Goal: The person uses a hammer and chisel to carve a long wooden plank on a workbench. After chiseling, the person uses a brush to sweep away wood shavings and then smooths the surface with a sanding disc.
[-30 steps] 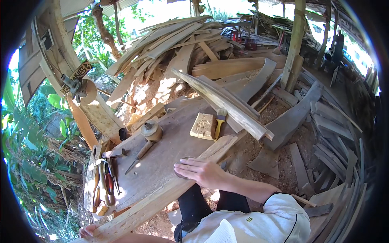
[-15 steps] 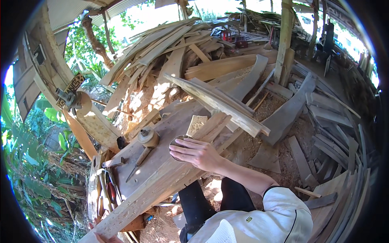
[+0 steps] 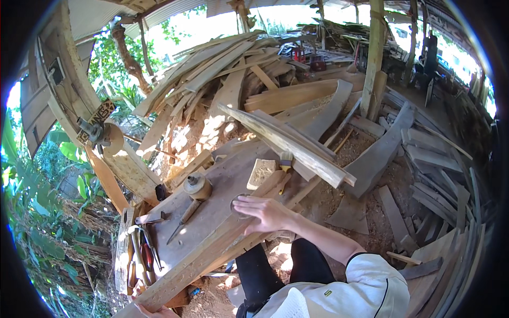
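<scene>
A long wooden beam (image 3: pixel 199 258) runs slantwise from the lower left across the workbench (image 3: pixel 222 177). My right hand (image 3: pixel 265 214) lies over its upper part, fingers together on a round, dark-rimmed disc (image 3: pixel 239 205) pressed to the wood. Most of that disc is under the fingers, so its exact kind is hidden. At the bottom edge my left hand (image 3: pixel 155 312) grips the beam's near end, partly cut off by the picture. Past the right hand are a pale rectangular block (image 3: pixel 262 174) and a paintbrush (image 3: pixel 286 159).
On the bench stand a round wooden pot-like piece (image 3: pixel 197 187) and a pointed tool with a wooden handle (image 3: pixel 189 213). Several hand tools (image 3: pixel 142 252) hang at its left end. Stacked boards (image 3: pixel 313 146) lie across the far side; a post (image 3: pixel 373 58) rises beyond.
The beam's far end has shifted down toward me, baring the paintbrush and more of the pale block. My right hand and the disc have moved slightly right and down; my left hand slightly right.
</scene>
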Tool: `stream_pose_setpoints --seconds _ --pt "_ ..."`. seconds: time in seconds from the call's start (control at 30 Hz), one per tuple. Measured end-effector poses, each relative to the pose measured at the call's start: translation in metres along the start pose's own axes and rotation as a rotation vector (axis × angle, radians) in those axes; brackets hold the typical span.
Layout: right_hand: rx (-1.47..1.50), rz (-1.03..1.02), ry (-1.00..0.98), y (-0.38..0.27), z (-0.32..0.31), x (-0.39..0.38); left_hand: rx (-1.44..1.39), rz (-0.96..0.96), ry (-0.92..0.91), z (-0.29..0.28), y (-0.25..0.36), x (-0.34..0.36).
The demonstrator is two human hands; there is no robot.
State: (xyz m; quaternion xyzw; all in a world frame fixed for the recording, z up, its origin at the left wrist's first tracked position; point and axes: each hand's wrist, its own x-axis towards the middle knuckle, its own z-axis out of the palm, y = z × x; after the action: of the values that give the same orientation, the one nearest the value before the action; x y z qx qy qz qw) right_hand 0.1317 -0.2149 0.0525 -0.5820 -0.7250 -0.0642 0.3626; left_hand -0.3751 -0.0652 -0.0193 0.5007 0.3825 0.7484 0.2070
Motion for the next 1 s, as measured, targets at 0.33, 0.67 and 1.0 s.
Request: stream_pose_setpoints --seconds 0.33,0.67,1.0 --pt "-0.04 0.018 0.0 -0.021 0.032 -0.008 -0.377 -0.424 0.112 0.071 0.098 -0.008" --pt "-0.084 0.161 0.057 -0.03 0.031 -0.017 -0.205 -0.332 0.092 0.075 0.101 -0.006" --pt "-0.028 0.292 0.108 -0.023 0.025 -0.028 -0.249 -0.429 0.091 0.085 0.101 -0.006"
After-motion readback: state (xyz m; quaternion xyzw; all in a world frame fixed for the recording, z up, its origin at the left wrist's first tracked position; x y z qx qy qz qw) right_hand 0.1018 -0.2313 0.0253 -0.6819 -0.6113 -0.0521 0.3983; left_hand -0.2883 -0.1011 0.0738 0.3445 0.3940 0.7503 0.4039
